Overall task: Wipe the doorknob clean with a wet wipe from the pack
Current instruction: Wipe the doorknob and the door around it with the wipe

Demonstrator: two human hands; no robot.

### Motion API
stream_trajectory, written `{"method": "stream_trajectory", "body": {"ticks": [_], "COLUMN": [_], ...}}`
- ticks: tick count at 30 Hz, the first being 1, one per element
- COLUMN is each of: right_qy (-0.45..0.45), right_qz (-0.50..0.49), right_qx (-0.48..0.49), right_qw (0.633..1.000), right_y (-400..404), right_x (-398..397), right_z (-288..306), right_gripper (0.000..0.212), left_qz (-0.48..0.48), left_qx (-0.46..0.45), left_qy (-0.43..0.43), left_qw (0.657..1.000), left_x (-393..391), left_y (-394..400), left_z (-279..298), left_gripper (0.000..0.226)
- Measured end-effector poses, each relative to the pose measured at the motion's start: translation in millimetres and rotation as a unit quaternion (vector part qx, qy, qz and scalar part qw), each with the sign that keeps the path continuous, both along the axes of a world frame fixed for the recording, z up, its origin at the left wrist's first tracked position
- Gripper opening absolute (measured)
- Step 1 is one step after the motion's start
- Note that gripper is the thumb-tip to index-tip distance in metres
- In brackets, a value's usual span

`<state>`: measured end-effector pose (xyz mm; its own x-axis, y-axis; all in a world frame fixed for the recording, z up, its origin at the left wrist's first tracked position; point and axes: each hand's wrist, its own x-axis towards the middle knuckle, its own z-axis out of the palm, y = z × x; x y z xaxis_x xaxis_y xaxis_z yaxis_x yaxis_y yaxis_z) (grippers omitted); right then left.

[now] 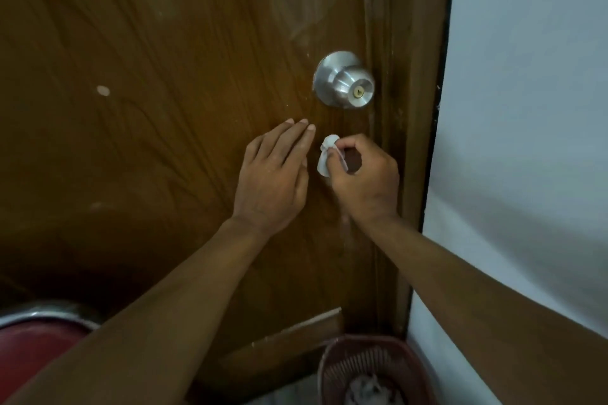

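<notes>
Both bare forearms reach up from the lower corners to mid-frame, the left hand (274, 174) flat with straight fingers together, the right hand (363, 176) just beside it, fingers curled, pinching a wipe (325, 154).

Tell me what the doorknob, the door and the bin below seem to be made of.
Doorknob: brushed silvery metal, soft sheen, brass-coloured keyhole. Door: brown wood or wood-look veneer, glossy, grain lines show; which one is unclear. Bin: likely reddish plastic, slatted moulded wall.
</notes>
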<state>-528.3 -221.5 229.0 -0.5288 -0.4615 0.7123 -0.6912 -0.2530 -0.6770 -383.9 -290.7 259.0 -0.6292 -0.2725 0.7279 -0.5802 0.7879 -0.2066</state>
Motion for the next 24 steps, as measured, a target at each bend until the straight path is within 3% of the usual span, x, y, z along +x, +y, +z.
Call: {"method": "stream_trajectory", "body": {"ticks": [7, 17, 24], "right_qy": [-0.056, -0.163, -0.152], "right_qz": [0.034, 0.055, 0.053], "right_qx": [0.138, 0.306, 0.410], "right_qw": [0.988, 0.936, 0.898], "right_y": [37, 99, 118], "right_x": [14, 24, 28], "right_z": [27, 6, -36], "right_gripper": [0.038, 0.009, 0.011], "left_qz": [0.058, 0.098, 0.119], "left_qx": [0.172, 0.371, 0.454], "left_qy": [-0.037, -0.123, -0.152], "left_qw": [0.983, 0.915, 0.870], "left_x": [13, 14, 18], "left_y": [40, 92, 115], "left_z": [14, -3, -52], "left_gripper": [0.047, 0.048, 0.047]}}
